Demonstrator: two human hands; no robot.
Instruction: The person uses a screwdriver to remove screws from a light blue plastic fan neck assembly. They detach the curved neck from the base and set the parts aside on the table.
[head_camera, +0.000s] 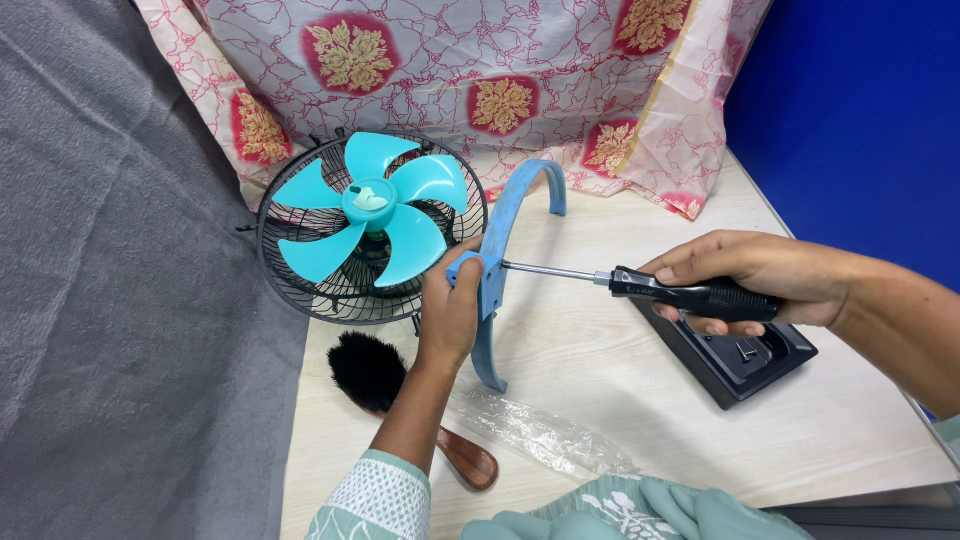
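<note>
- left hand (450, 312) clamps blue bracket (497, 268) against fan (372, 225); keep it steady
- right hand (745, 280) grips screwdriver (640, 284); keep shaft square to the bracket, push while turning

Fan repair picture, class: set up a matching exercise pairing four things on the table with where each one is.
Things:
1. screwdriver
2. black brush
3. blue bracket
4. black tray

Places:
A. under the right hand
B. held by the left hand
C. in the right hand's grip
D. below the fan, near the table's edge

Pairs: 1-C, 2-D, 3-B, 4-A
</note>
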